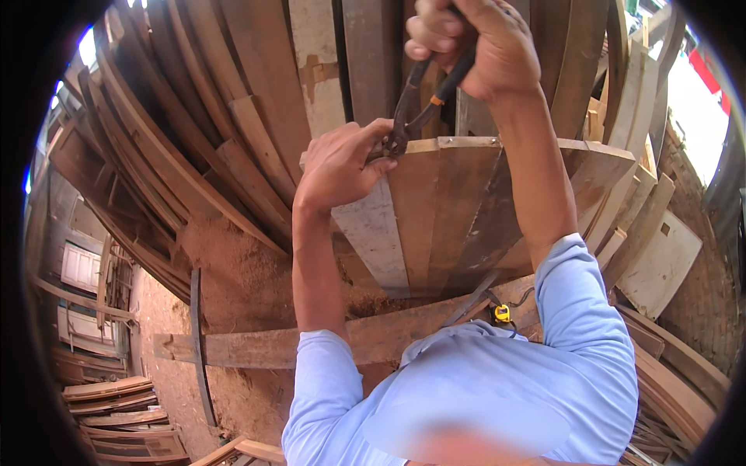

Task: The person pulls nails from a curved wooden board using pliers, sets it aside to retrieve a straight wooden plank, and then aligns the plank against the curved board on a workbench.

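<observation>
My right hand [501, 54] is wrapped round the handles of a pair of pliers [406, 113], which have dark grips and an orange band. Its handles are spread apart, and the jaw end points down at the top edge of an upright panel of joined wooden boards [454, 206]. At that edge my left hand [336, 168] is closed, with thumb and forefinger pinching round the pliers' jaw end. Whatever lies between the jaws is hidden by the fingers. Small metal bits, perhaps nail heads, show along the panel's top edge to the right.
Planks [225, 93] lean in rows behind and to the left. A yellow tape measure [501, 313] is close to my body. A long board [256, 347] lies across the sawdust-covered floor [241, 256], crossed by a dark strip [200, 334]. Stacked timber [128, 415] lies at lower left.
</observation>
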Demonstrator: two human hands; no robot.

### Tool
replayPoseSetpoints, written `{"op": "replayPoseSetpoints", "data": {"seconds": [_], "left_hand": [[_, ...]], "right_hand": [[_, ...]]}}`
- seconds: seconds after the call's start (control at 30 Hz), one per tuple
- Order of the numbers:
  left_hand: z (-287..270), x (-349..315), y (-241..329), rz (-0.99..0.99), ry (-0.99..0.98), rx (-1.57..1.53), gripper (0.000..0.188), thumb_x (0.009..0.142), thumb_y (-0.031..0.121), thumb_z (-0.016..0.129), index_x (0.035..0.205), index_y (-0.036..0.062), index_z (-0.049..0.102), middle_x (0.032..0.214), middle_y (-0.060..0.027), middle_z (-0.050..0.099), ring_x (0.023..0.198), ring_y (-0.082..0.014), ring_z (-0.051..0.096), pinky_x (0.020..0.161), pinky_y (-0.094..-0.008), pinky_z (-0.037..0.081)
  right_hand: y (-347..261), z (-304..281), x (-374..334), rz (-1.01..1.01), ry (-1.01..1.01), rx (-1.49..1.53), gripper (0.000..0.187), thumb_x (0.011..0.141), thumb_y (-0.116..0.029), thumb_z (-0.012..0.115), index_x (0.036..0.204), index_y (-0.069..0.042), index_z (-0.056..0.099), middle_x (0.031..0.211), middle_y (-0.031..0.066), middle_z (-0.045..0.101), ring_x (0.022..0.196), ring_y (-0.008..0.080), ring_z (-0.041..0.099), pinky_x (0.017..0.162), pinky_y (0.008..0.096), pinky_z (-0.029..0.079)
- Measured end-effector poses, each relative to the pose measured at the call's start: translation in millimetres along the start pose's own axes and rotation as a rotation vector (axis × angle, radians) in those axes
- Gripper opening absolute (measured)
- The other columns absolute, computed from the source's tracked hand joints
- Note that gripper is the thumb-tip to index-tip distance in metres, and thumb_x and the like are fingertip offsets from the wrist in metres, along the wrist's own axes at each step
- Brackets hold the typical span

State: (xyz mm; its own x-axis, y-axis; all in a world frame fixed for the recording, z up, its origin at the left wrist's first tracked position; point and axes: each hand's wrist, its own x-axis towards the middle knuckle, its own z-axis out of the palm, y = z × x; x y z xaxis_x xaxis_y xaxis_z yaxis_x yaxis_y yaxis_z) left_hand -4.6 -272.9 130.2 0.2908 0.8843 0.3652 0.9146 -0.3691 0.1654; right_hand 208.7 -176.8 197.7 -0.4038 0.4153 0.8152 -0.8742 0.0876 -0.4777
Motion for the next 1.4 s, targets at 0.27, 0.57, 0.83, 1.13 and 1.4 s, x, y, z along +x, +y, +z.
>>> {"op": "replayPoseSetpoints", "data": {"seconds": [0.27,0.57,0.83,1.13,1.4], "left_hand": [[-2,-9,6,-0.012,0.03,-0.101,0.053,0.077,0.019,0.077,0.126,0.0248,0.06,0.086,-0.0049,0.067,0.085,-0.0276,0.065,0.072,-0.0408,0.047],[-6,-2,10,-0.047,-0.025,-0.131,0.057,0.076,0.015,0.073,0.131,0.0242,0.061,0.096,-0.0063,0.072,0.087,-0.0265,0.066,0.078,-0.0387,0.05],[-5,19,4,-0.012,-0.175,-0.028,0.038,0.084,0.027,0.069,0.121,0.0198,0.064,0.094,-0.0077,0.072,0.085,-0.0274,0.067,0.077,-0.039,0.049],[-1,43,41,0.002,-0.247,-0.543,0.046,0.093,0.017,0.062,0.136,0.0046,0.051,0.108,-0.0214,0.07,0.102,-0.0373,0.066,0.088,-0.0394,0.05],[20,41,28,-0.011,-0.099,-0.563,0.032,0.094,0.007,0.059,0.125,-0.0011,0.061,0.095,-0.0093,0.072,0.091,-0.0174,0.068,0.085,-0.0313,0.051]], "right_hand": [[-4,-8,-73,-0.294,-0.146,-0.072,0.021,0.103,-0.025,0.051,0.089,-0.01,0.044,0.071,0.0005,0.042,0.067,0.015,0.043,0.073,0.0379,0.044],[3,35,-184,-0.357,0.458,-0.327,0.03,0.101,-0.037,0.055,0.089,-0.011,0.045,0.069,-0.0012,0.041,0.066,0.0125,0.041,0.073,0.0362,0.043],[-62,28,-121,-0.445,0.372,-0.516,0.017,0.104,-0.022,0.052,0.1,-0.005,0.052,0.08,0.0008,0.047,0.076,0.0138,0.047,0.085,0.0395,0.047],[-43,1,-60,-0.284,0.411,-0.487,0.022,0.103,-0.022,0.055,0.113,-0.003,0.058,0.078,0.0011,0.057,0.071,0.0095,0.055,0.074,0.0279,0.052],[-46,0,-65,-0.506,0.309,-0.285,0.025,0.104,-0.024,0.052,0.116,-0.004,0.059,0.077,-0.0008,0.054,0.075,0.0133,0.055,0.076,0.0364,0.051]]}}
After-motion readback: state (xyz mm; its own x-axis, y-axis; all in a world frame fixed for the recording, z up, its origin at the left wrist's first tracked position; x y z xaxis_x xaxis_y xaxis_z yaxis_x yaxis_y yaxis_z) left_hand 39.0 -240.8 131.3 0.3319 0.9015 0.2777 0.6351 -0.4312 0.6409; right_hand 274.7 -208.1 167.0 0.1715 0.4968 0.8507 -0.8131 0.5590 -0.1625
